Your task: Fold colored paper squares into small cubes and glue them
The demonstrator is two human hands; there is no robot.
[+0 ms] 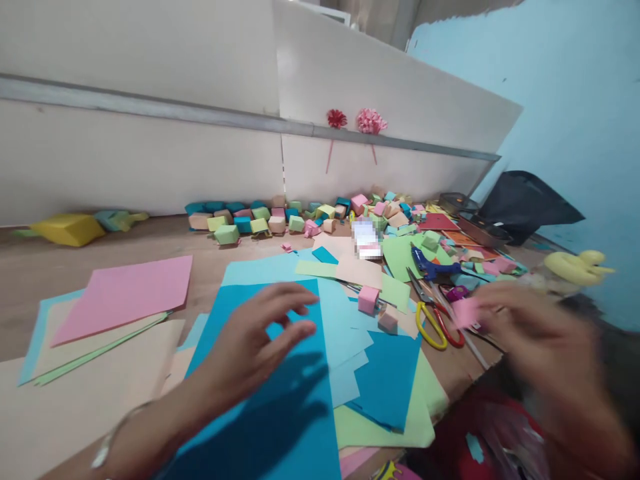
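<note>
Above a large blue paper sheet [260, 427], my left hand [263, 327] hangs with fingers apart and holds nothing. Off to the right, my right hand [535, 340] is smeared by motion, its fingertips closed on a small pink paper piece [465, 312]. Just left of it lie scissors with yellow and red handles [431, 327]. A pink paper cube [369, 300] and a peach paper cube [388, 320] rest on the papers between my hands. Behind the scissors is a blue glue gun [434, 265].
Many small coloured paper cubes [260, 225] line the board's foot. Pink paper [130, 293] and peach sheets lie at left. A blurred-out phone-like object [367, 239] sits mid-table. Two paper flowers [371, 121] hang on the board. A yellow balloon shape [575, 272] stands right.
</note>
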